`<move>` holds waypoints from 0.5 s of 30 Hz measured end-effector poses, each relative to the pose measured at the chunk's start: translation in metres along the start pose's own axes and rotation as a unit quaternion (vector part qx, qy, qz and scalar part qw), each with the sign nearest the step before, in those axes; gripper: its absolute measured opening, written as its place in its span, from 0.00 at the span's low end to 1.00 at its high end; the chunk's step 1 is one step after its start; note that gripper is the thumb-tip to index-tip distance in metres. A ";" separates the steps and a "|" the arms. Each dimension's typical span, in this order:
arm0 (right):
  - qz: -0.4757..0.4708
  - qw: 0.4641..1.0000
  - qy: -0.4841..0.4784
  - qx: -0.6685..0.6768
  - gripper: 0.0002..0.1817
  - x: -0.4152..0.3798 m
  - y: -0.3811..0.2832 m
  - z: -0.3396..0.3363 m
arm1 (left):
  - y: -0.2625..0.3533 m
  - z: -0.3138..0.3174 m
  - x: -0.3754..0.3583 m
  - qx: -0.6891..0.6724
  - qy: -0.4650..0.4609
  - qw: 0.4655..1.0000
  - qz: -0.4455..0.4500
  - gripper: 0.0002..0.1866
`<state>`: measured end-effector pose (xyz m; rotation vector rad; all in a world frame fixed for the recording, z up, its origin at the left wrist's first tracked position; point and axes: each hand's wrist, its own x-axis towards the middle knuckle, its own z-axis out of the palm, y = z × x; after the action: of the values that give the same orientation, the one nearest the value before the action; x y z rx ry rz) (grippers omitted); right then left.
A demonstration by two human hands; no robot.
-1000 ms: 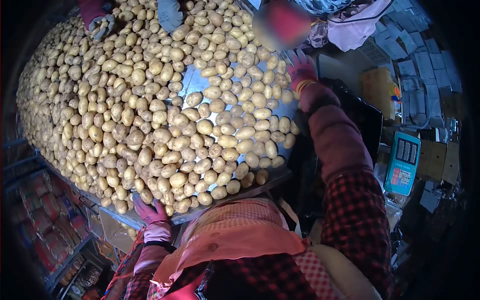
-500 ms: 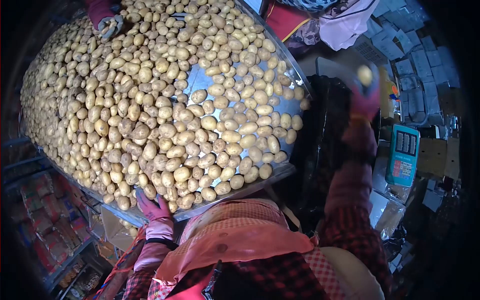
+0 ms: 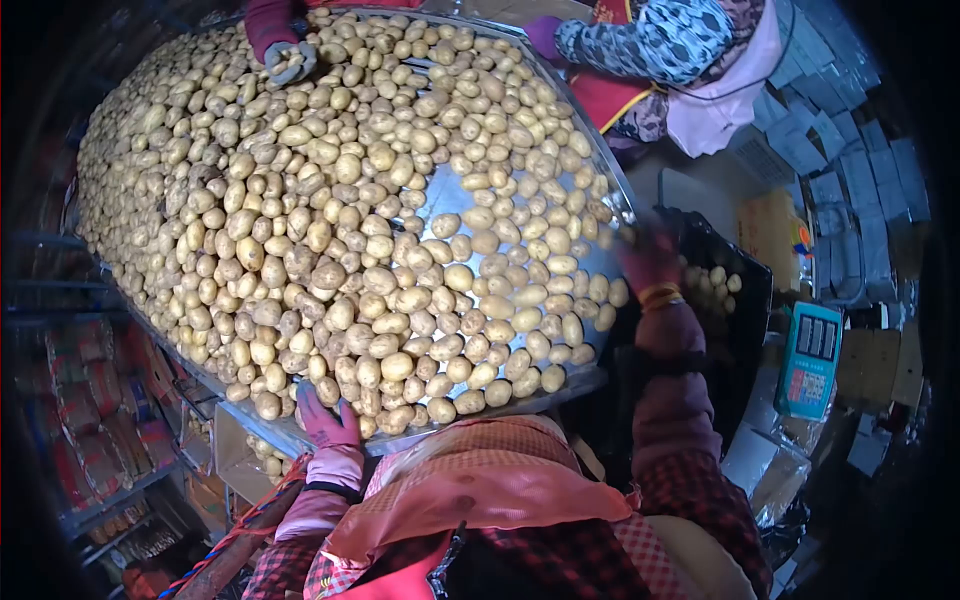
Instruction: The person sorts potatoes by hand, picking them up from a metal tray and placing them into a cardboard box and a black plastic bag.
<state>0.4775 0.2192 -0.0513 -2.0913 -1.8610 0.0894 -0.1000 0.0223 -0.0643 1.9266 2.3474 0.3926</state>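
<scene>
"What shades are the potatoes (image 3: 383,343)?"
"Pale yellow-brown; the tray (image 3: 447,190) is silvery blue."
"And the left glove (image 3: 325,420)?"
"Purplish pink; the right glove (image 3: 652,260) is pink too."
"Any patterns?"
"Red-and-black check on the right sleeve (image 3: 700,485), pink gingham on the apron (image 3: 500,441), blue-grey mottling on a co-worker's sleeve (image 3: 650,40)."
"The scale (image 3: 809,362)?"
"Teal."

The left hand (image 3: 328,418), in a pink glove, points forward with its thumb held apart from the fingers (image 3: 312,402), the left forearm (image 3: 318,508) angled slightly outward; the right arm (image 3: 675,400) reaches much farther forward, the gloved right hand (image 3: 650,252) (blurred, so its finger pose is unclear) at its end, beyond the wrist (image 3: 660,295)
</scene>
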 end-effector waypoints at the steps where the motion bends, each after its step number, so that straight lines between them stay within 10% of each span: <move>1: -0.003 0.999 0.008 0.047 0.39 0.009 -0.018 0.014 | -0.001 0.001 0.001 0.000 -0.003 1.000 0.000 0.42; 11: 0.028 0.811 0.106 0.575 0.32 0.152 -0.091 0.156 | -0.002 0.000 0.004 -0.009 -0.017 1.000 -0.017 0.43; 15: -0.022 0.873 0.082 0.479 0.28 0.191 -0.130 0.140 | 0.003 -0.002 0.006 -0.009 -0.022 0.999 -0.024 0.44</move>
<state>0.3433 0.4452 -0.1115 -1.2979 -1.3210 0.6550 -0.0994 0.0285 -0.0609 1.8490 2.3492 0.3623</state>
